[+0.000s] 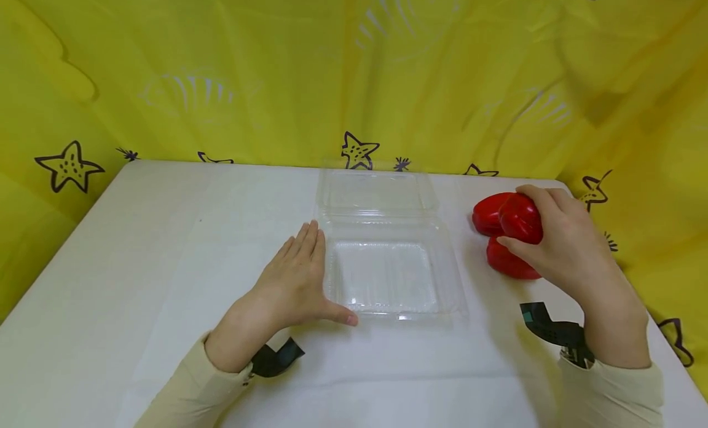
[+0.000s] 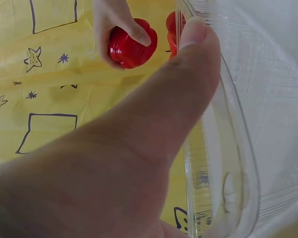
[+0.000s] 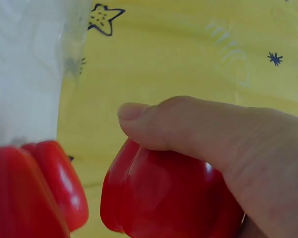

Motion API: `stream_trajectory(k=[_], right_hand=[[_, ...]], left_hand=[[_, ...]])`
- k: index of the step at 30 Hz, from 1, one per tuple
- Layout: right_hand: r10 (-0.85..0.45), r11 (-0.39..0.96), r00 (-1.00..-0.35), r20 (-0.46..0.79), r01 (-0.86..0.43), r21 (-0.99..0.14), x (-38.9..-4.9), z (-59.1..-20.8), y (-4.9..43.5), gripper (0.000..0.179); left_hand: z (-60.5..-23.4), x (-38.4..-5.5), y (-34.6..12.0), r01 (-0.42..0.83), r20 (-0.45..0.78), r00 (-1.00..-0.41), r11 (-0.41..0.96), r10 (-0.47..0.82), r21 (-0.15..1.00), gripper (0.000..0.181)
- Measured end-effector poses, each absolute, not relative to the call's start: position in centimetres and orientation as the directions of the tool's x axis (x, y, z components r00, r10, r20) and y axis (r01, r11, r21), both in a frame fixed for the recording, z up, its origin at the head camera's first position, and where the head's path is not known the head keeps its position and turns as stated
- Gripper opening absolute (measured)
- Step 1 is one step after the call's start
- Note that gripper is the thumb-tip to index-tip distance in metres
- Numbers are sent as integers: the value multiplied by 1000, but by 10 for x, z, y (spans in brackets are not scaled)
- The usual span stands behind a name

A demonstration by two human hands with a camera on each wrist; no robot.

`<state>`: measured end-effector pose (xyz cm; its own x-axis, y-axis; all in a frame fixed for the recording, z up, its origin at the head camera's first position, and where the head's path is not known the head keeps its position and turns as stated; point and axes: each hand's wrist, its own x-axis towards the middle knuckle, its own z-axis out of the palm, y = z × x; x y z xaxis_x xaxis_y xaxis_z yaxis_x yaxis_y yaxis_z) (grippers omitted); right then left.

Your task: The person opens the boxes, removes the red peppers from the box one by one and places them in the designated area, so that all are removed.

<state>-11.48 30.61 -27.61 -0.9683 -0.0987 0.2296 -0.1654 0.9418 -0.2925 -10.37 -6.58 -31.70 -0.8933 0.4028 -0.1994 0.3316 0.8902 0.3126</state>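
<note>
A clear plastic clamshell container [image 1: 387, 274] lies open in the middle of the table, its lid [image 1: 378, 191] folded back to the far side. Along its left wall rests my left hand [image 1: 293, 280], fingers straight and thumb spread along the near rim. At the right, my right hand [image 1: 570, 243] grips a red bell pepper [image 1: 520, 217] between thumb and fingers. The left wrist view shows this held pepper [image 2: 131, 45] raised above the table. Two more red bell peppers lie below and beside it, one farther back [image 1: 487, 214] and one nearer [image 1: 510, 261].
A white cloth covers the table [image 1: 166, 243]. Yellow fabric [image 1: 276, 77] printed with starfish and shells hangs behind the table and along both sides. A dark strap device [image 1: 553, 326] sits at the right wrist, another [image 1: 276, 358] at the left.
</note>
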Motion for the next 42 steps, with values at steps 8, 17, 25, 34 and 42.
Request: stream_trajectory(k=[8,17,25,34,42], right_hand=[[-61,946,-950,307,-154,-286,-105,-283,334,77],[7,966,-952,305,-73,-248,-99,-292,359,72],[7,977,-965,261,-49,-207,-100,-301,376,71],[-41,986,-980,193,-71,-151,-104,-308,396,76],[-128,981,-987,100,-141,-134,-111,-318,409,76]], left_hand=[[-316,-104,-66,311,-217,-894,892,392,328,146],[-317,-105,-67,308,-221,-895,894,388,326,146],[-317,-104,-66,316,-213,-893,889,396,330,146],[-317,-104,-66,327,-205,-892,888,403,323,145],[-317,-104,-66,321,-208,-893,888,400,330,144]])
